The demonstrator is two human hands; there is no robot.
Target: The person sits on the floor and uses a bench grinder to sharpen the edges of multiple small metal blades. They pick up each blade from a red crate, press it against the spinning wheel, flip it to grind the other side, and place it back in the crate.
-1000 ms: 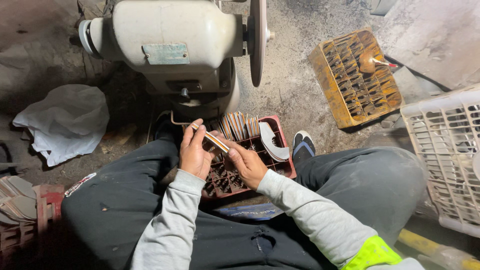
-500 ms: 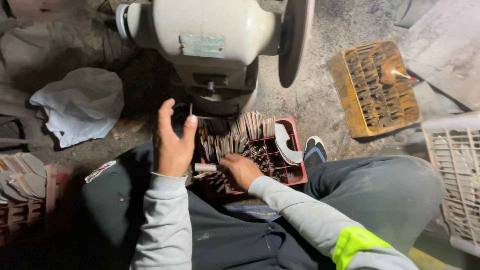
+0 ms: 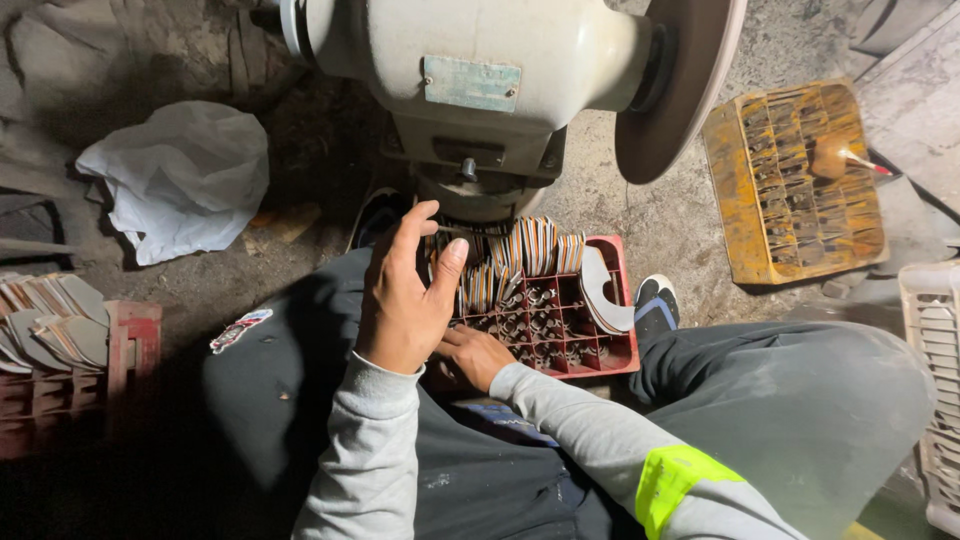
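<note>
On a gritty floor—left hand (image 3: 405, 300) fingers spread, right hand (image 3: 478, 352) fingers hidden—by the red crate (image 3: 600, 350).

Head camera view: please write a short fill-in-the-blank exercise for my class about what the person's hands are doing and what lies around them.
1. The left hand is raised in front of the grey ____ machine.
2. The right hand rests at the near edge of the ____ compartment crate.
3. The crumpled plastic bag on the floor is ____.
4. A wooden-handled tool lies on the ____ tray.

Missing words: grinding; red; white; yellow
</note>
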